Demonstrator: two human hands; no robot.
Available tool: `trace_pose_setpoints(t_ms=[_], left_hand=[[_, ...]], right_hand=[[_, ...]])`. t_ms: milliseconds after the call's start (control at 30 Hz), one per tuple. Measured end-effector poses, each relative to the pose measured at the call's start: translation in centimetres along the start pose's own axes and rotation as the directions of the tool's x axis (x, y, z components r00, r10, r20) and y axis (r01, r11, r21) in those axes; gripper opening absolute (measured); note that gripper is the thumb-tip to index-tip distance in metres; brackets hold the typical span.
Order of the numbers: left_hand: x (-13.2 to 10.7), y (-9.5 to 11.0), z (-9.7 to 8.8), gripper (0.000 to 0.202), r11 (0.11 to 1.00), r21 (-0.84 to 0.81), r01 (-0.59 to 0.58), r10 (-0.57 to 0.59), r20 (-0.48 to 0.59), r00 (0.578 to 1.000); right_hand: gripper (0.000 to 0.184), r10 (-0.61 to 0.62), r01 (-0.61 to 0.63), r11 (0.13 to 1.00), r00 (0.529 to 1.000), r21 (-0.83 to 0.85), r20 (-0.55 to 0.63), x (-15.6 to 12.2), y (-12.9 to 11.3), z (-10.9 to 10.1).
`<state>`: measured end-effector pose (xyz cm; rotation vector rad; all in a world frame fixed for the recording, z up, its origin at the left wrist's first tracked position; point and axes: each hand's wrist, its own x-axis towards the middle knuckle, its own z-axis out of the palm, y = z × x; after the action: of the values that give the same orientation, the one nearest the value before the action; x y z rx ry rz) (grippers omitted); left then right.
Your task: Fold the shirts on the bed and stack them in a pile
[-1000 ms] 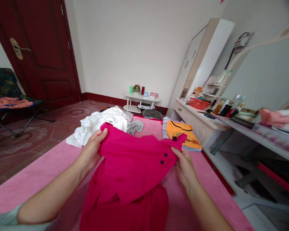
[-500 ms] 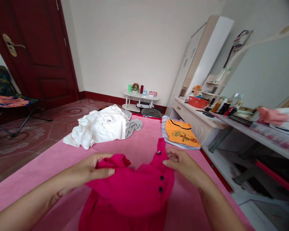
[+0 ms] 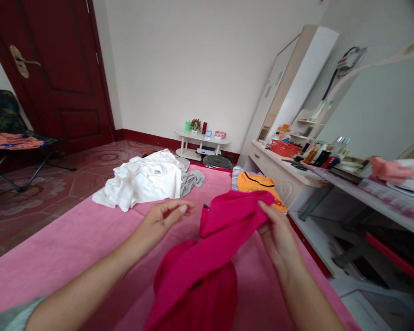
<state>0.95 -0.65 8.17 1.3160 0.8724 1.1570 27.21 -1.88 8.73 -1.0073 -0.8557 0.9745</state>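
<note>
A bright magenta garment (image 3: 207,266) lies bunched on the pink bed cover (image 3: 72,243). My right hand (image 3: 278,232) grips its upper edge and lifts it toward the right. My left hand (image 3: 162,220) hovers just left of the garment with fingers loosely curled and apart, holding nothing. Farther up the bed lies a heap of white clothes (image 3: 141,181) with a grey piece (image 3: 191,179) beside it. An orange folded garment (image 3: 258,184) rests at the bed's right edge, partly hidden behind the magenta cloth.
A white dresser (image 3: 283,172) with bottles and a red basket (image 3: 284,148) runs along the right. A small white side table (image 3: 200,142) stands at the far wall. A dark red door (image 3: 55,69) and a folding chair (image 3: 10,142) are on the left.
My left hand has let go of the magenta garment. My right hand has pulled the garment's top to the right and upward, bunching it.
</note>
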Motion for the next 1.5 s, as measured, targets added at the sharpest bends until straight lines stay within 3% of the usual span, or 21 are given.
trace_pose_setpoints(t_ms=[33, 100, 133, 200, 300, 367, 500, 600, 667, 767, 833, 933, 1000, 1133, 1233, 1333, 1367, 1433, 1500], left_hand=[[0.5, -0.9, -0.8, 0.021, 1.000, 0.019, 0.005, -0.004, -0.047, 0.999], [1.1, -3.0, -1.9, 0.027, 0.996, 0.083, 0.026, -0.022, -0.041, 0.999], [1.1, -4.1, -2.2, 0.030, 0.992, 0.119, 0.033, -0.032, -0.005, 0.999], [1.0, -6.1, -2.2, 0.034, 0.985, 0.171, 0.033, -0.046, 0.070, 0.996], [1.3, -8.2, -0.9, 0.036, 0.980, 0.200, 0.026, -0.047, 0.100, 0.994], [2.1, -8.9, 0.2, 0.038, 0.975, 0.222, 0.014, -0.035, 0.092, 0.995], [4.8, -9.9, 2.7, 0.064, 0.976, 0.216, -0.016, -0.020, 0.164, 0.986], [6.8, -10.9, 4.5, 0.075, 0.983, 0.177, -0.047, -0.006, 0.285, 0.959], [7.8, -11.6, 5.2, 0.061, 0.972, 0.219, -0.082, 0.008, 0.319, 0.948], [8.2, -12.0, 5.1, 0.031, 0.956, 0.272, -0.105, 0.022, 0.291, 0.957], [7.5, -11.2, 4.1, 0.025, 0.952, 0.290, -0.099, 0.033, 0.223, 0.974], [5.7, -8.2, 1.2, 0.022, 0.934, 0.323, -0.156, 0.141, 0.069, 0.988], [4.5, -5.4, -1.4, 0.021, 0.912, 0.359, -0.197, 0.222, -0.029, 0.975], [4.0, -0.1, -5.9, 0.033, 0.898, 0.427, -0.109, 0.198, -0.170, 0.965], [6.5, 2.7, -7.5, 0.037, 0.902, 0.403, -0.156, 0.273, -0.253, 0.928], [10.4, 4.0, -7.7, 0.034, 0.869, 0.399, -0.293, 0.426, -0.298, 0.854], [11.6, 3.9, -7.8, 0.035, 0.859, 0.410, -0.306, 0.442, -0.294, 0.847], [12.9, 2.9, -8.0, 0.043, 0.844, 0.483, -0.234, 0.394, -0.262, 0.881], [12.4, 0.7, -8.5, 0.050, 0.767, 0.625, -0.142, 0.313, -0.171, 0.934]], right_hand=[[0.023, -0.099, 0.102, 0.995, 0.984, 0.016, -0.149, 1.4, -0.3, -1.7], [0.024, -0.303, 0.271, 0.952, 0.900, -0.142, -0.315, 3.8, -0.8, -5.2], [0.023, -0.373, 0.285, 0.914, 0.870, -0.288, -0.323, 4.7, -0.9, -6.9], [0.017, -0.425, 0.215, 0.736, 0.885, -0.643, -0.190, 5.8, -0.9, -9.3], [0.014, -0.199, 0.094, 0.270, 0.979, -0.958, 0.040, 5.8, -0.1, -10.6], [0.028, -0.001, 0.096, 0.061, 0.995, -0.994, 0.096, 5.2, 0.9, -10.1], [0.080, 0.208, 0.162, -0.070, 0.967, -0.984, 0.145, 3.7, 3.0, -7.9], [0.095, 0.248, 0.214, -0.130, 0.952, -0.968, 0.177, 2.8, 3.9, -6.7], [0.083, 0.258, 0.264, -0.152, 0.941, -0.952, 0.219, 2.5, 4.1, -6.2], [0.035, 0.234, 0.315, -0.094, 0.929, -0.945, 0.286, 2.7, 4.1, -5.9], [0.015, 0.197, 0.336, 0.069, 0.918, -0.939, 0.343, 3.0, 3.6, -5.9], [0.010, 0.064, 0.325, 0.407, 0.922, -0.854, 0.382, 3.3, 2.3, -5.8], [0.007, -0.020, 0.285, 0.580, 0.941, -0.763, 0.336, 3.1, 1.4, -5.4], [0.007, 0.039, 0.134, 0.779, 0.965, -0.613, 0.261, 3.0, 0.0, -3.8], [0.008, -0.015, 0.179, 0.764, 0.965, -0.619, 0.260, 5.3, -0.4, -2.1], [0.012, -0.225, 0.344, 0.604, 0.939, -0.719, 0.260, 9.3, -0.6, -0.6], [0.019, -0.296, 0.388, 0.537, 0.918, -0.749, 0.263, 10.4, -0.5, -0.2], [0.040, -0.407, 0.447, 0.410, 0.870, -0.795, 0.280, 11.3, -0.1, 0.3], [0.057, -0.436, 0.507, 0.309, 0.828, -0.805, 0.354, 9.9, 0.5, 0.3]])
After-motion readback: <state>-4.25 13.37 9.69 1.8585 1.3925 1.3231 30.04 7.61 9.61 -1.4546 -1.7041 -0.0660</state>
